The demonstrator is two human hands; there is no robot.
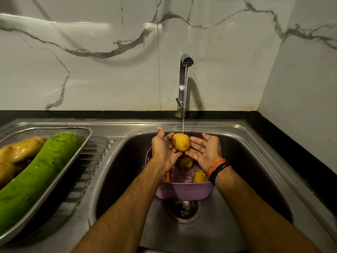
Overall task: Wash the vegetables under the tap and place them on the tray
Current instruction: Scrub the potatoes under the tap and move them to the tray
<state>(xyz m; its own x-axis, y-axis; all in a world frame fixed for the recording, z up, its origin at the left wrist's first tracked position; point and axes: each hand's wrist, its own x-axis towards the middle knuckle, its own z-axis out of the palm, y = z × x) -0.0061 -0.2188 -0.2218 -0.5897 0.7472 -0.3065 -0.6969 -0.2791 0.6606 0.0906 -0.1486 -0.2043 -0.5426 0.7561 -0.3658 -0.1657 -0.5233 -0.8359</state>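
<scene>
Steel sink (246, 136) in black desk (291, 125), white marble wall | yellow potato (181, 142) under chrome tap (183, 83) stream — cradled between left hand (163, 148) and right hand (206, 152), fingers straight, apart | steel mesh tray (83, 143) left — long green gourd (42, 170)

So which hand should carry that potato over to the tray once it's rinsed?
Probably the left hand: the tray lies on its side, so the potato goes straight across.
</scene>
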